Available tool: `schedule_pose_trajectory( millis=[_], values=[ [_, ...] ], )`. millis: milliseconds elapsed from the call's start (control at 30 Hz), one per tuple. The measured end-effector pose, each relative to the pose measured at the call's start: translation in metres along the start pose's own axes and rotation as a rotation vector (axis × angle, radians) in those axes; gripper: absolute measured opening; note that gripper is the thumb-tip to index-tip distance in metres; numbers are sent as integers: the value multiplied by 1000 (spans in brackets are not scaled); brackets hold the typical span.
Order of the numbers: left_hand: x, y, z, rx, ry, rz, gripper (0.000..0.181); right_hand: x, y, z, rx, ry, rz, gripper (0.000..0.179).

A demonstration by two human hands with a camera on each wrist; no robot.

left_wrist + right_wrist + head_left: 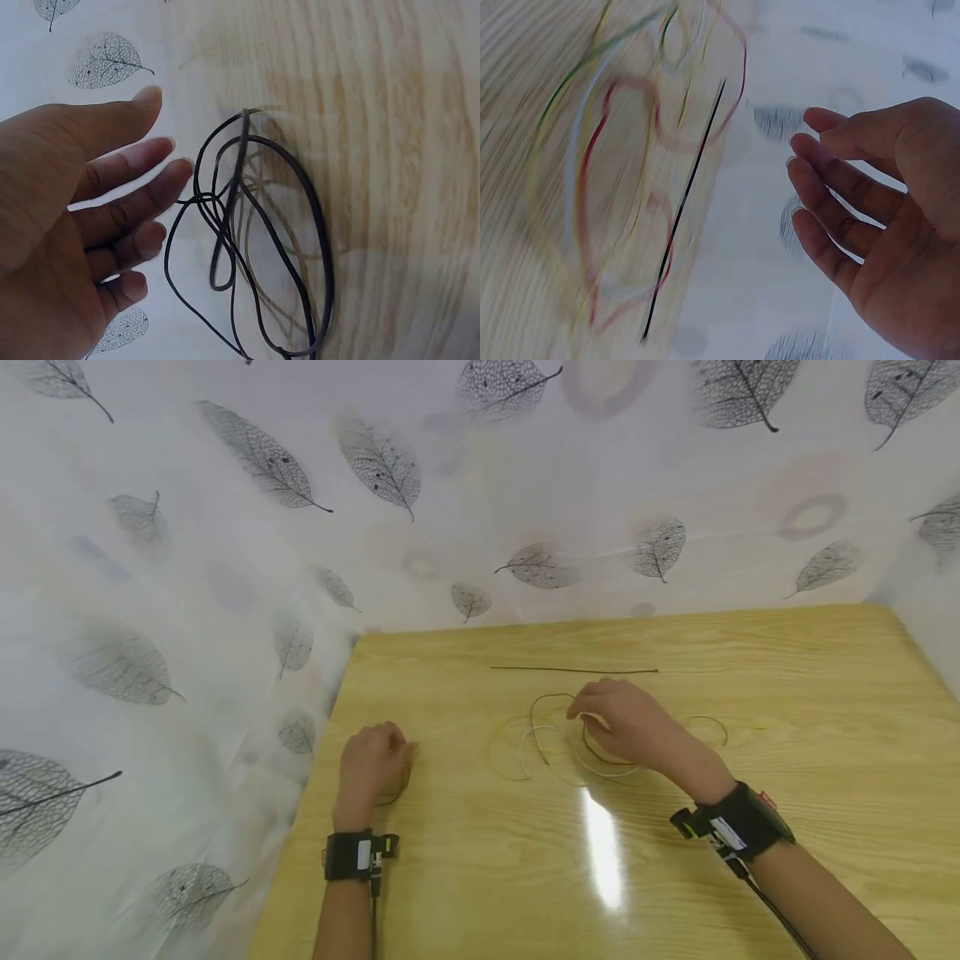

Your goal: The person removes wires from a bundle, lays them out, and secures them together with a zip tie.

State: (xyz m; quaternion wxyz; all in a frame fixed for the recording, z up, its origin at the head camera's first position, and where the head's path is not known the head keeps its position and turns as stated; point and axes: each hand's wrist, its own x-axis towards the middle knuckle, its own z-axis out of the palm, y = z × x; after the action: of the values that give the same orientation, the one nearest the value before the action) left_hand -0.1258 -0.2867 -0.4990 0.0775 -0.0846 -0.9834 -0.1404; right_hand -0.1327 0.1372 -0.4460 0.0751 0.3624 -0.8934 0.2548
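Observation:
My left hand [372, 764] is over the left side of the table, fingers relaxed and apart. Beside its fingertips lies a loosely looped dark cord [328, 255], outside the grasp. Over the middle of the table hovers my right hand [622, 722], its fingers loosely bent with nothing between them. Spread beneath it are thin loose wires: a red wire [745, 60], a white wire [571, 165], a green wire [559, 90] and yellow ones. The right hand hides part of these loops in the head view. A straight black strip [573, 670] with a small knob at one end lies beyond them.
The wooden table [825, 693] meets a white leaf-patterned sheet [525, 485] at its back and left edges. A cable [780, 910] runs down from the band [742, 822] on the right wrist. Light glares off the table's middle.

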Motion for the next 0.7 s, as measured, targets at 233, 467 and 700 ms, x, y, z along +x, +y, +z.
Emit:
schedule_pose_trajectory(
  millis=[233,467,700],
  values=[
    [-5,-6,1,45,19,-69,38,45,-37,31,-6,-42,-114,17],
    [-2,-12,3,71,37,-66,35,73,-56,56,1,-110,-156,18],
    [2,-14,3,118,60,67,10,98,-74,67,3,-162,-170,20]
  ],
)
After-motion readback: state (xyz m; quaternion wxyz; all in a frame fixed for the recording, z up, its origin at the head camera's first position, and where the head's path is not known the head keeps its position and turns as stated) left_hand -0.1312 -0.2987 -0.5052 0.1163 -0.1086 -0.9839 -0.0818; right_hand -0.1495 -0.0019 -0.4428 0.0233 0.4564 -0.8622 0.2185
